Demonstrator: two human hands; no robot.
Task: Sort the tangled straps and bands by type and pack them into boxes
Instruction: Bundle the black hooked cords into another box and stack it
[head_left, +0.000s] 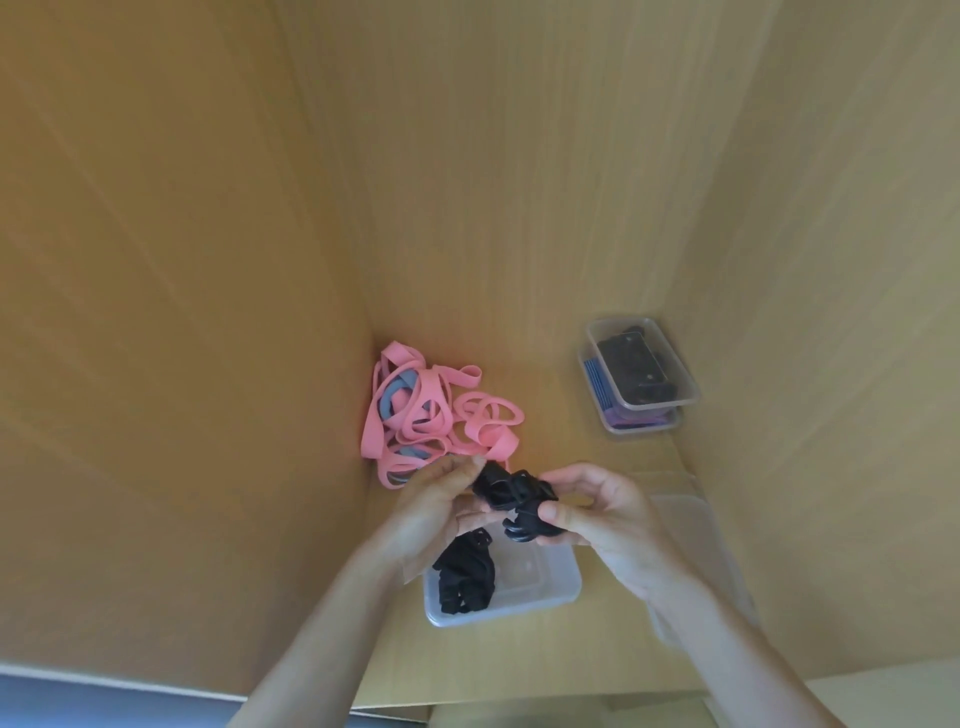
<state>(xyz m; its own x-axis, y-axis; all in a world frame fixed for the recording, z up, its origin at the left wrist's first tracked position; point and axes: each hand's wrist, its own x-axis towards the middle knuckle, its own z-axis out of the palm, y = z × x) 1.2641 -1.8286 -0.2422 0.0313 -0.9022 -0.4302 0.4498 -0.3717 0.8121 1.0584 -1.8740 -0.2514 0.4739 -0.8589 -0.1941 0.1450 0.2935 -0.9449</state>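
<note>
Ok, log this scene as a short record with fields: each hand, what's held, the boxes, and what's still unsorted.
left hand: pinches one end of the black buckle strap
right hand: grips the other end
strap position: above the near clear box
near clear box contents: black straps
top stacked box: black straps
lower stacked box: blue and purple items, type unclear
unsorted: pile of pink and grey-blue bands
setting: inside a large cardboard box

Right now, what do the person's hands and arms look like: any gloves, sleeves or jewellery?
The left hand and right hand are bare: no gloves, rings or watch visible. Both forearms are uncovered down to the frame's edge, with no sleeve in view.
</note>
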